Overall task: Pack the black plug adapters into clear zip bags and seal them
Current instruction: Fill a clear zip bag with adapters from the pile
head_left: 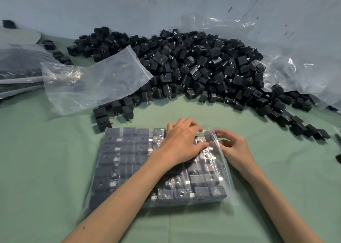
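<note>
Since the clear plastic zip bag [228,171] lies flat on the green cloth-covered counter [46,159] just before me, with rows of black cube-shaped plug adapters [118,158] filling it nearly to its right edge, I judge sealing is the step in hand. My left hand [181,143] presses down on the far-right rows and grips nothing. My right hand [235,147] pinches the bag's lip with curled fingers [224,132]. I should hold the adapters back from the strip, squeeze the air out, then press it closed evenly. The loose heap of black adapters [203,67] lies beyond.
</note>
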A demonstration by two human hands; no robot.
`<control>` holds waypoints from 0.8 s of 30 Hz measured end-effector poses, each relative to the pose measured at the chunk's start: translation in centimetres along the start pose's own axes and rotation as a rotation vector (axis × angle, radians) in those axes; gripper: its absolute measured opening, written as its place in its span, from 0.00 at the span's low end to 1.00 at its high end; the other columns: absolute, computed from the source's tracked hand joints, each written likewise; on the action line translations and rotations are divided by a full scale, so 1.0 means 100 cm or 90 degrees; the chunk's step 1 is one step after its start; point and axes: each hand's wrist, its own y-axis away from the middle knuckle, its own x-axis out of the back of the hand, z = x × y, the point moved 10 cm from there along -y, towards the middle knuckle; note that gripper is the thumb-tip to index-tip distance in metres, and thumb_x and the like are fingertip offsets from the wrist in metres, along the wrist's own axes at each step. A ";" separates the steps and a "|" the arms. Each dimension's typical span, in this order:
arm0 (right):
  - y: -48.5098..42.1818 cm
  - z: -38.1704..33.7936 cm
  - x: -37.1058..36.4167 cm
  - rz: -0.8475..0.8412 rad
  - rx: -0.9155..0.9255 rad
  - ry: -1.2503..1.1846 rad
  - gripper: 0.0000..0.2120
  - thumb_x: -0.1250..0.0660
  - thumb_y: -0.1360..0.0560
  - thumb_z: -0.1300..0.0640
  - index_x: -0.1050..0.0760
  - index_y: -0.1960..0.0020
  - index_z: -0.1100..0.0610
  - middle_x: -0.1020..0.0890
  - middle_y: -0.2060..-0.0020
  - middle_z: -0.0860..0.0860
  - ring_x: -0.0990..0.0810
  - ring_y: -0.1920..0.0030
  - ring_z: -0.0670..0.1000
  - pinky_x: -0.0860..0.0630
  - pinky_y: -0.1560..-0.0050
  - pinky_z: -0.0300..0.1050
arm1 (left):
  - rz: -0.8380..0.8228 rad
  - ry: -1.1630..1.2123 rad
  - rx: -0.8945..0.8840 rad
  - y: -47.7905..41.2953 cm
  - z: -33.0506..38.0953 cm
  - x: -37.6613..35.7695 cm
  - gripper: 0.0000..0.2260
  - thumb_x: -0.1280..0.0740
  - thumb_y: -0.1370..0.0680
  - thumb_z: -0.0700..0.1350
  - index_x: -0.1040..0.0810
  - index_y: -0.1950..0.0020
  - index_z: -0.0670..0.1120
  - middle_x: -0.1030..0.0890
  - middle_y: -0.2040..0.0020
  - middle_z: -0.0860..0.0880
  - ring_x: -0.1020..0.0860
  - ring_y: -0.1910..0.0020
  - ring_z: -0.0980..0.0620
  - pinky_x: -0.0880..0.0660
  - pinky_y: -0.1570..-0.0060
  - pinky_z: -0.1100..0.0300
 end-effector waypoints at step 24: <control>-0.002 -0.003 -0.005 0.079 0.039 -0.028 0.13 0.27 0.29 0.65 0.19 0.51 0.48 0.16 0.53 0.48 0.16 0.58 0.49 0.20 0.55 0.41 | 0.023 0.057 0.046 -0.002 -0.009 -0.002 0.21 0.33 0.25 0.58 0.29 0.37 0.48 0.28 0.42 0.53 0.31 0.40 0.53 0.39 0.40 0.57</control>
